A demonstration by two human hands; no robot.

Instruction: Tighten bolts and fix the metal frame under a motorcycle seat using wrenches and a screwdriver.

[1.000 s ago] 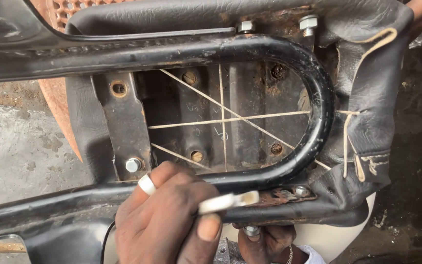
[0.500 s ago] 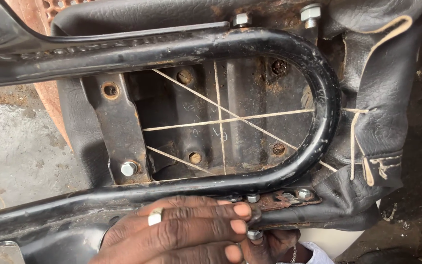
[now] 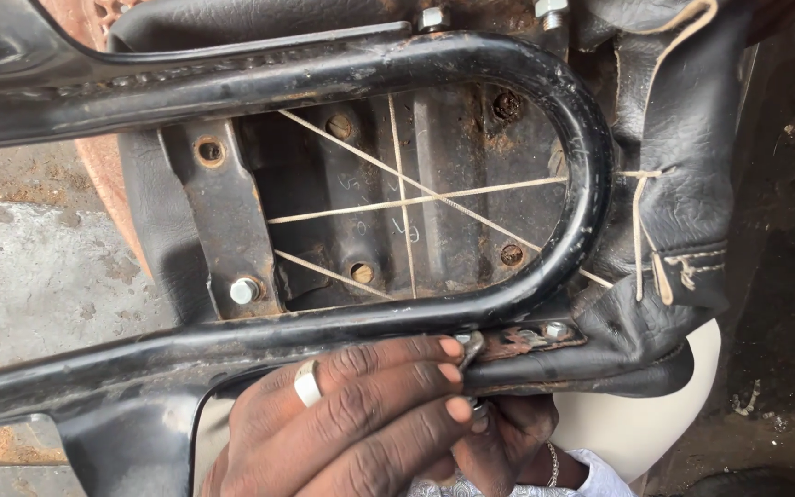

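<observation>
Seat (image 3: 692, 184), upside down, shows its black leather cover laced with pale cord (image 3: 416, 198) across a rusty pan. Black tube frame (image 3: 591, 175) loops over the pan. Left hand (image 3: 351, 423), ring on one finger, lies fingers together along the lower edge, apparently steadying it, fingertips at a small bolt (image 3: 468, 342). Right hand (image 3: 508, 442) sits underneath, mostly hidden; its grip cannot be told. Room there is tight between tube and cover.

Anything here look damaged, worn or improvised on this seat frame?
Yes. The metal pan inside the black tube loop is rusty around its bolt holes, and pale string criss-crosses it, tying the black cover in place like a makeshift lacing. The bracket by the left hand is rusted too.
</observation>
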